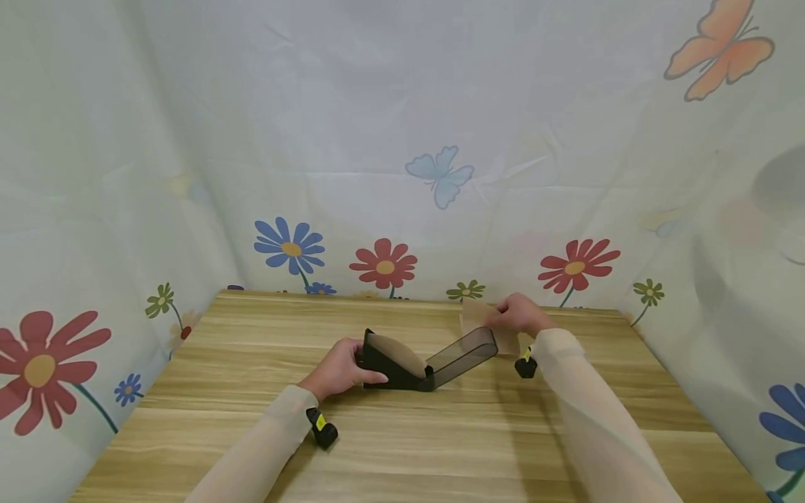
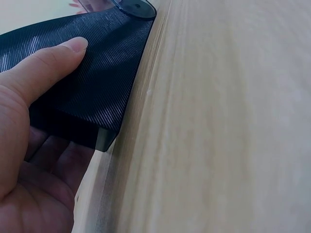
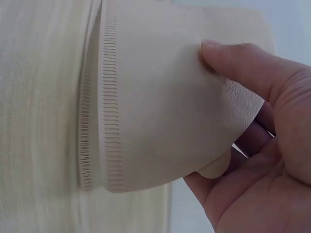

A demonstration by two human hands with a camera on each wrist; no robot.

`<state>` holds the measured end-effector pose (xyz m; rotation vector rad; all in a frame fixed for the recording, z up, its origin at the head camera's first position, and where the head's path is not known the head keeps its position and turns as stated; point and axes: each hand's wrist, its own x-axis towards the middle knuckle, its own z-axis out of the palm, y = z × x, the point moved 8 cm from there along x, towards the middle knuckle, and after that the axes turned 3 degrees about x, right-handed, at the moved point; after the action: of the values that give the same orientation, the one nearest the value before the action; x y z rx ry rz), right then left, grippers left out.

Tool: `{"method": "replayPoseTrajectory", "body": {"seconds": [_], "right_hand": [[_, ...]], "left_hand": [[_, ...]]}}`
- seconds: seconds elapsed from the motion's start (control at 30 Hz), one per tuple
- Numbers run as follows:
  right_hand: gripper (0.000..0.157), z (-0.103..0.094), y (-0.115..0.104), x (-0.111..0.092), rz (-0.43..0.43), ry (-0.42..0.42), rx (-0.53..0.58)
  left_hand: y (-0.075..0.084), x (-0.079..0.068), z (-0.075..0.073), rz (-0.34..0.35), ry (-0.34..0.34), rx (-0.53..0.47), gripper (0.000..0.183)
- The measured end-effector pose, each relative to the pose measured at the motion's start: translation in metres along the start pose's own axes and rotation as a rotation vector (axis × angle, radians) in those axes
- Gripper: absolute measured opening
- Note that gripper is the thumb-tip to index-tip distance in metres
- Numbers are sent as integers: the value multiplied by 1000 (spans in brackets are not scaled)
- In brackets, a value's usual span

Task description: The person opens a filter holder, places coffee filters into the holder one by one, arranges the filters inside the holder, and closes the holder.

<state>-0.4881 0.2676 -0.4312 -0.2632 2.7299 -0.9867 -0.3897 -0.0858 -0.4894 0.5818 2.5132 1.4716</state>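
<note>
Near the middle of the wooden desk (image 1: 402, 447), the left hand (image 1: 338, 370) grips a black holder (image 1: 390, 374) containing beige paper (image 1: 396, 351); its translucent lid (image 1: 463, 359) stands open toward the right edge. The right hand (image 1: 517, 316), near the far edge, holds beige sheets (image 1: 476, 318) partly behind the lid. A white curtain (image 1: 352, 105) printed with flowers (image 1: 385, 267) and butterflies (image 1: 445, 183) hangs beyond that edge.

We see matt paper filters (image 3: 155, 107), a finely ribbed plastic holder (image 2: 97, 90), its smooth translucent lid (image 1: 464, 358) and wood-grained tabletop (image 1: 402, 447).
</note>
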Motion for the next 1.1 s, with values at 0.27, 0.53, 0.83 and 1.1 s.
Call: {"method": "replayPoseTrajectory", "body": {"seconds": [0.27,0.53,0.83,1.1], "right_hand": [[47,-8,-14,-13,-25,-15,57],[31,-18,-28,-27,-39,5,96],[34,-27,-52,-38,-73,28,88],[44,-28,-77,-45,-143,36,106]], "left_hand": [[0,0,0,4,1,-10,39],[3,-2,0,0,2,-5,38],[0,1,-1,19,4,-8,41],[0,1,0,20,-2,-4,40]]}}
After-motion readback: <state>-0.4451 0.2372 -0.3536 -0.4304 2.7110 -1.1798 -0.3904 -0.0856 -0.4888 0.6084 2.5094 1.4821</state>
